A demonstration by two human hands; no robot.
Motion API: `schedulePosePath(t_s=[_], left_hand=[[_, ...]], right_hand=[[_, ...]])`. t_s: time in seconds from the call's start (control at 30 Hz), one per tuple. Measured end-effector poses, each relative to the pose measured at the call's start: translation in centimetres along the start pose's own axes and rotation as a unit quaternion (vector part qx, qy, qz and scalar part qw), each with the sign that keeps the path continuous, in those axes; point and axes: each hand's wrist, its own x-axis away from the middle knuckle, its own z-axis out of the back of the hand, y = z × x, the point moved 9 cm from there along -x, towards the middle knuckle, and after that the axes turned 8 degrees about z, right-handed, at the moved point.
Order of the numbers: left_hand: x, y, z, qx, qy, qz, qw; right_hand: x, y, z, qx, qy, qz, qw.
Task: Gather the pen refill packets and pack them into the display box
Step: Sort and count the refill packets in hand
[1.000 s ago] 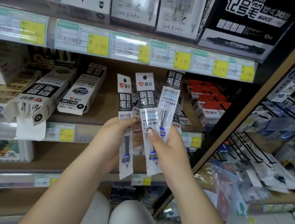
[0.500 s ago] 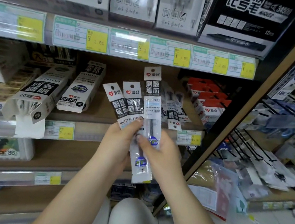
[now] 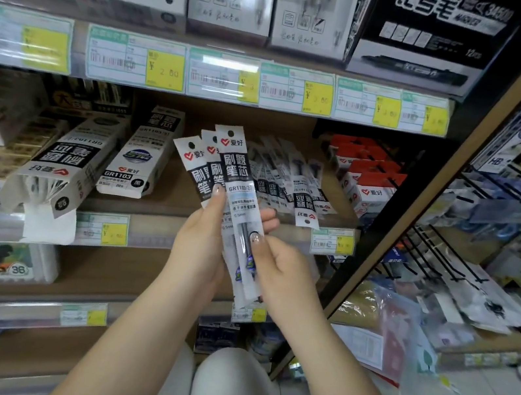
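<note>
Three pen refill packets (image 3: pixel 233 175), long clear sleeves with black-and-white headers, stand fanned upright in front of the middle shelf. My left hand (image 3: pixel 198 249) grips them from the left, thumb on the headers. My right hand (image 3: pixel 281 270) pinches the lower part of the front packet. Several more loose refill packets (image 3: pixel 292 182) lie in a heap on the shelf behind. An open display box (image 3: pixel 61 164) lies on its side at the left, its flap hanging over the shelf edge, with packets showing in its mouth. A second, closed display box (image 3: pixel 141 156) lies next to it.
Red-topped boxes (image 3: pixel 369 177) sit at the shelf's right end. Price labels (image 3: pixel 204 74) line the shelf above, which carries pen boxes. A wooden upright (image 3: pixel 444 180) divides off a wire rack of bagged goods (image 3: pixel 478 285) on the right. My knees (image 3: pixel 220 390) are below.
The three packets have been drawn closer together into a tighter fan and shifted slightly lower and right. My right hand has slid down the front packet.
</note>
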Motion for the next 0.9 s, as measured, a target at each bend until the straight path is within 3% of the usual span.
schedulePosePath(t_s=[0.2,0.3,0.4,0.43,0.53,0.6,0.9], left_hand=[[0.0,0.9,0.8,-0.078,0.031,-0.022,0.996],[-0.1,1.9,2.0,-0.076,0.048,-0.022,0.996],[-0.1,2.3,2.8,-0.065,0.057,-0.007,0.996],[-0.1,2.3,3.0,-0.065,0.056,0.0,0.996],[0.0,2.2,3.2,-0.066,0.054,0.012,0.996],[0.0,2.1,3.3,-0.07,0.052,0.019,0.996],[-0.3,1.4,3.5,-0.081,0.041,0.028,0.995]], right_hand=[[-0.8,-0.6,0.3,0.076,-0.032,0.002,0.997],[-3.2,-1.2,3.5,0.149,0.053,0.02,0.987],[-6.8,-0.9,6.2,0.273,0.122,0.039,0.954],[-8.2,-0.2,6.2,0.313,0.105,0.023,0.944],[-10.5,2.9,5.2,0.392,-0.055,-0.106,0.912],[-11.0,3.7,5.0,0.428,-0.102,-0.134,0.888],[-12.3,3.6,6.0,0.502,-0.013,-0.085,0.861]])
